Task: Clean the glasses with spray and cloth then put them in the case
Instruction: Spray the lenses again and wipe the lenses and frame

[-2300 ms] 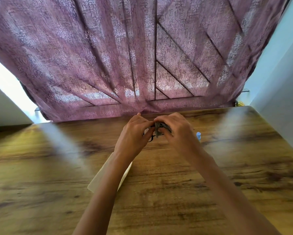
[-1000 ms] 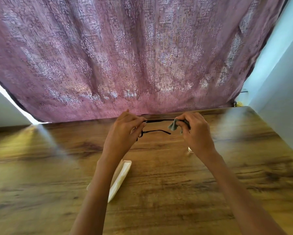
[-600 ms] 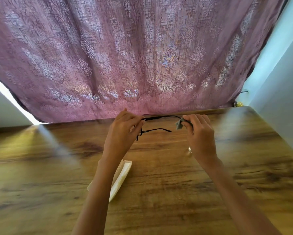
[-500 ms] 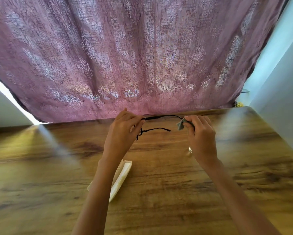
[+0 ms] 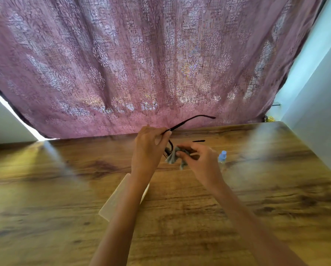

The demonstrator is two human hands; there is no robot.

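My left hand (image 5: pixel 148 148) pinches the black glasses (image 5: pixel 189 120) at the hinge, above the far middle of the wooden table (image 5: pixel 256 198). One temple arm sticks up to the right, the other runs level behind my fingers. My right hand (image 5: pixel 198 160) holds a crumpled grey cloth (image 5: pixel 173 157) against the front of the frame; the lenses are mostly hidden by cloth and fingers. A small clear spray bottle (image 5: pixel 222 157) with a pale blue cap stands just right of my right hand. The cream case (image 5: pixel 113 202) lies on the table, partly under my left forearm.
A mauve patterned curtain (image 5: pixel 141 64) hangs along the table's far edge. A pale wall (image 5: pixel 318 112) closes the right side, and bright light comes in at the far left.
My right hand slid with the cloth from the tip of the temple arm back to the front of the frame. The glasses tilted, one temple arm now pointing up. The spray bottle's cap came into view.
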